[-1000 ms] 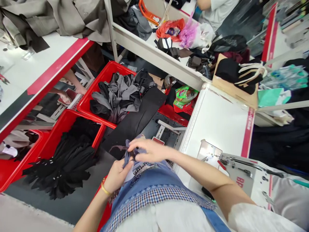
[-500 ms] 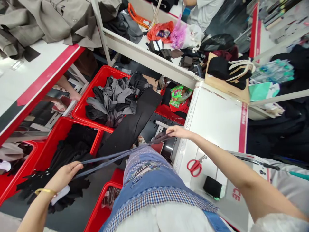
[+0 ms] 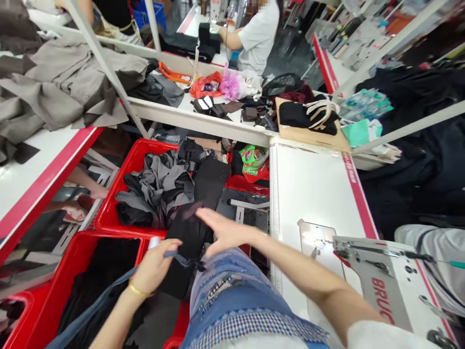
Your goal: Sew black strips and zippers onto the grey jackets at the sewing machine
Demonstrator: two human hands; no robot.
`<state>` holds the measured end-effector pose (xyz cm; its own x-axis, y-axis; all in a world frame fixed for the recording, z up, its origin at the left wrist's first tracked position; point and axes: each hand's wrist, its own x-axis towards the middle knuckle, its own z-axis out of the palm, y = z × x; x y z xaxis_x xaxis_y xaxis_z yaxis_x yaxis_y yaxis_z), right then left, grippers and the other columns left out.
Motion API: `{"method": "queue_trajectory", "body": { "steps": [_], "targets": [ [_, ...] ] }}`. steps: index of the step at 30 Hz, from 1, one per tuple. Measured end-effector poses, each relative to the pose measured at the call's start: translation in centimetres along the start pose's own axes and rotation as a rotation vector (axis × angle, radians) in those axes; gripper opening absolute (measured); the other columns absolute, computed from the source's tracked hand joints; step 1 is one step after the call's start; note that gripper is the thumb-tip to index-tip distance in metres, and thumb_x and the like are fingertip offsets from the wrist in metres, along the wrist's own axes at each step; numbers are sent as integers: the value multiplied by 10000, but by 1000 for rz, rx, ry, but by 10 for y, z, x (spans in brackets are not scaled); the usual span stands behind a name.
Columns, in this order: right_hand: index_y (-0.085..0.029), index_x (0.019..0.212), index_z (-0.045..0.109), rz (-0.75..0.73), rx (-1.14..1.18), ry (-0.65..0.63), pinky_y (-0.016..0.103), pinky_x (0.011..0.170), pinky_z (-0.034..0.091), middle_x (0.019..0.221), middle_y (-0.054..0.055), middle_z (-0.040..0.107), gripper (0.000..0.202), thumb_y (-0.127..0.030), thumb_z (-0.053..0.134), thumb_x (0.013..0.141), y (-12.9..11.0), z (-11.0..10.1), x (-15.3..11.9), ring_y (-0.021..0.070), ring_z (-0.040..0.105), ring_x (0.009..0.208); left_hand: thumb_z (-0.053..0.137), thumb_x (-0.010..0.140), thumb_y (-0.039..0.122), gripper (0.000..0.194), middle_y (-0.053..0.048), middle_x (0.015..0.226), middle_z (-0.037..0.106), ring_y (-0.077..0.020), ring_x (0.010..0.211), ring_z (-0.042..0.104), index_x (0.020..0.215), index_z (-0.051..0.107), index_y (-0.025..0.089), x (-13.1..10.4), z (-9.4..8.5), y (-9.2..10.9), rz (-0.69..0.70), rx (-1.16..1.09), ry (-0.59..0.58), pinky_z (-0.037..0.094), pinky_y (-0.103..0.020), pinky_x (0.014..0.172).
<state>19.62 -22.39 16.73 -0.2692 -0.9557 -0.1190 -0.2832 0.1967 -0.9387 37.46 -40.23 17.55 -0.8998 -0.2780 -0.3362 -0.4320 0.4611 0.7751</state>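
My left hand, with a yellow bracelet at the wrist, is closed on a blue fabric strap. The strap trails down to the lower left, and its short end sticks out toward my right hand. My right hand has its fingers spread above my lap, near a dark, blurred bit of material by the fingertips. Below both hands lies a long black fabric piece, partly hidden by them. I wear a blue apron with checked trim.
Red bins of grey and black cloth stand at the left. A white sewing table with a sewing machine is at the right. A rail crosses ahead; a person in white sits beyond.
My hands have come closer together, and the strap is no longer stretched between them. My right hand has opened and moved left. The view has tilted up, showing more of the far side.
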Motion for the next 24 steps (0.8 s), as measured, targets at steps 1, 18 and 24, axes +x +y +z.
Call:
{"method": "queue_trajectory", "body": {
  "steps": [1, 18, 24],
  "targets": [
    [-139, 1250, 412, -53, 104, -65, 328, 961, 316, 1302, 133, 376, 941, -383, 793, 425, 1, 20, 13, 249, 354, 1183, 412, 786, 437, 349, -70, 797, 638, -208, 776, 581, 850, 640, 181, 19, 13, 27, 59, -108, -54, 440, -318, 738],
    [-184, 771, 465, 514, 904, 834, 234, 579, 381, 614, -32, 442, 290, -471, 488, 731, 207, -148, 83, 92, 420, 536, 745, 468, 178, 974, -132, 1293, 435, -103, 724, 531, 1326, 288, 235, 341, 169, 41, -163, -717, -306, 448, -257, 693],
    [-185, 842, 580, 514, 267, 521, 324, 783, 407, 877, 39, 592, 149, -284, 568, 731, 251, -245, 31, 191, 532, 848, 676, 487, 91, 240, -14, 652, 616, -155, 641, 551, 720, 629, 126, 452, 271, 54, -366, -764, -492, 446, -273, 679]
  ]
}}
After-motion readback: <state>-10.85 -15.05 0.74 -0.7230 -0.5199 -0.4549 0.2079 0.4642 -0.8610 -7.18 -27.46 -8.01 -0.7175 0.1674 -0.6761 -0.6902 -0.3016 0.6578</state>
